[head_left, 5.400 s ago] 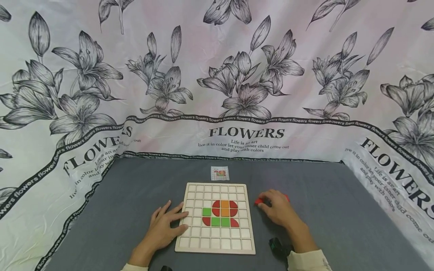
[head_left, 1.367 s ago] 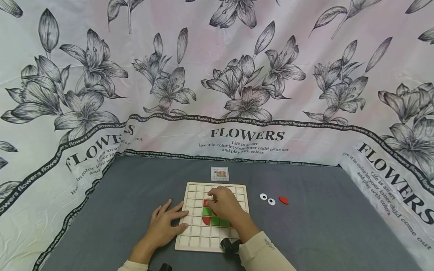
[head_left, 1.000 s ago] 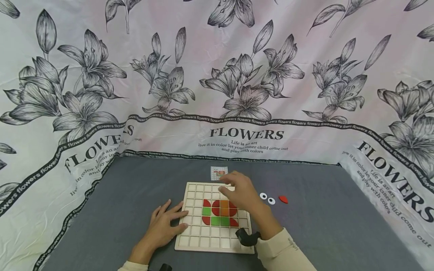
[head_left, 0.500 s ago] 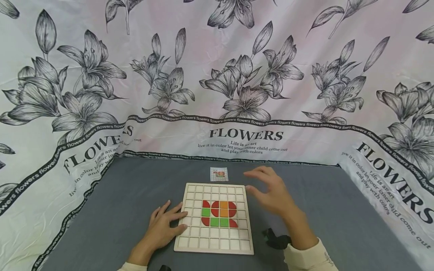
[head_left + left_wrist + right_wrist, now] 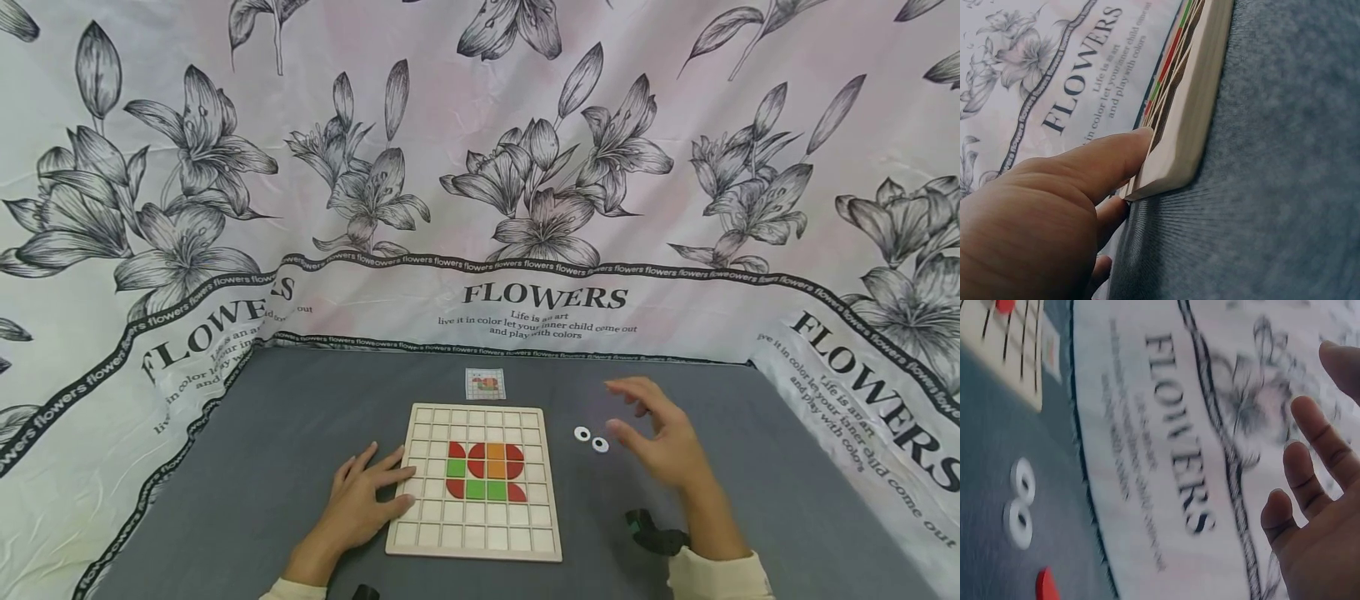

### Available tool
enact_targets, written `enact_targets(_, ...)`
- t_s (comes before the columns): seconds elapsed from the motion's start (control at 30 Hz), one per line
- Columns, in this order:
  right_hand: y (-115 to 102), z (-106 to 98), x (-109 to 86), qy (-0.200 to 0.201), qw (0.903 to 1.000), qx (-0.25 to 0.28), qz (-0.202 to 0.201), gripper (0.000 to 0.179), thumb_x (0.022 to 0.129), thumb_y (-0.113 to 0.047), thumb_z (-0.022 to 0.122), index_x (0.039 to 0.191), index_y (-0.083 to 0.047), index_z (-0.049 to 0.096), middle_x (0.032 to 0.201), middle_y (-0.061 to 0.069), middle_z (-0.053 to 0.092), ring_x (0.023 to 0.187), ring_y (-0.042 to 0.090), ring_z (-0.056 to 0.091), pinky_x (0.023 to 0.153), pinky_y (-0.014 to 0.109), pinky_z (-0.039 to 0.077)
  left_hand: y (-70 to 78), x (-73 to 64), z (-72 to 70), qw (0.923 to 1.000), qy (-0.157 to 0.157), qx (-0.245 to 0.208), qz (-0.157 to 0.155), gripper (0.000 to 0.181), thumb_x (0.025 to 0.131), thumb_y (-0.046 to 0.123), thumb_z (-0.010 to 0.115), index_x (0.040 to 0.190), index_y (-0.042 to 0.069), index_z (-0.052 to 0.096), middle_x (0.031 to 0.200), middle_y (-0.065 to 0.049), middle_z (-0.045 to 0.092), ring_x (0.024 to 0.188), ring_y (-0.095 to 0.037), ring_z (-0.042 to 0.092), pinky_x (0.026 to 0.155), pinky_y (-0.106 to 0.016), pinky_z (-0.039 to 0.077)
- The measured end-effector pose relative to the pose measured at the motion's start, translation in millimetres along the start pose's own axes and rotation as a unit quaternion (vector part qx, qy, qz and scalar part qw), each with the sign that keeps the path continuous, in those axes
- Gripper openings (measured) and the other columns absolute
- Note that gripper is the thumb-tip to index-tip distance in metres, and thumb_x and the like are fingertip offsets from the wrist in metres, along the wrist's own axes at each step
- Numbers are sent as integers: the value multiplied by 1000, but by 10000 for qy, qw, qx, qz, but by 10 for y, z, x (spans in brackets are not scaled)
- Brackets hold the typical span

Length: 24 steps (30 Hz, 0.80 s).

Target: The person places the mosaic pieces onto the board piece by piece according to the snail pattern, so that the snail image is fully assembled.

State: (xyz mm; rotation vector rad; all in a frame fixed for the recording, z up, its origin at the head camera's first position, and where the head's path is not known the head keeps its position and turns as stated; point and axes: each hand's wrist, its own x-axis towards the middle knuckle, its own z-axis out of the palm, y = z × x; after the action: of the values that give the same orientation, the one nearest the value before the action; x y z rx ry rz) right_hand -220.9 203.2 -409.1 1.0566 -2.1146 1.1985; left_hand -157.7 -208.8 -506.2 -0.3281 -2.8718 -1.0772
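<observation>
My left hand rests along the left edge of a wooden grid board, fingers spread, thumb and fingertips on its rim. In the left wrist view the thumb touches the board's corner area. On the board lie red quarter-round, green square and orange square tiles, set in the grid's middle. My right hand hovers over the cloth to the board's right, fingers apart, holding nothing. Near its thumb lie two white eye discs. A red tile shows beyond them in the right wrist view; my hand hides it in the head view.
A small picture card with a coloured grid pattern lies behind the board. Grey cloth covers the table. A white flower-printed curtain closes off the back and sides.
A red quarter-round tile now sits above the upper green square, where my right hand was. That hand then let go and swung right, past the eye discs. My left hand stays put.
</observation>
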Motion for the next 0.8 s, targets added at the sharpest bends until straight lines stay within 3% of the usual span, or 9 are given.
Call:
enact_targets(0.2, 243, -79, -182, 411, 9946, -387, 870, 53, 79, 16, 70, 128, 1, 58, 111, 10, 60, 94, 11, 47, 70, 26, 41, 1, -2, -8, 10000, 27, 17, -18, 40, 83, 31, 77, 121, 18, 71, 144, -4, 48, 141, -39, 20, 109, -60, 5)
enact_targets(0.37, 437, -44, -331, 656, 9835, -828, 1468, 42, 85, 5, 69, 126, -2, 61, 104, 14, 62, 88, 17, 50, 64, 30, 40, 5, 2, -9, 10000, 15, -2, -8, 40, 84, 31, 76, 121, 18, 71, 144, -4, 48, 141, -39, 19, 109, -61, 5)
enact_targets(0.5, 576, 7, -448, 402, 9694, -1314, 2032, 42, 84, 7, 69, 124, -1, 61, 103, 17, 62, 86, 26, 50, 62, 31, 42, 2, 5, -7, 10000, 1, -42, -11, 40, 84, 31, 76, 121, 19, 71, 144, -3, 47, 141, -39, 19, 109, -60, 5)
enact_targets(0.63, 658, 43, -530, 30, 9534, -1561, 2581, 46, 82, 12, 66, 125, -3, 62, 106, 18, 62, 90, 31, 50, 71, 46, 46, -8, 10, -1, 10000, -6, -42, -19, 40, 84, 32, 76, 122, 20, 71, 144, -2, 47, 142, -37, 18, 110, -59, 5)
enact_targets(0.8, 724, 61, -589, -227, 9475, -1660, 2722, 49, 78, 17, 63, 123, -2, 63, 107, 21, 62, 97, 39, 51, 78, 58, 42, -10, 4, 6, 10000, 13, 26, -2, 41, 83, 34, 76, 121, 20, 71, 144, -2, 47, 141, -38, 19, 109, -60, 6)
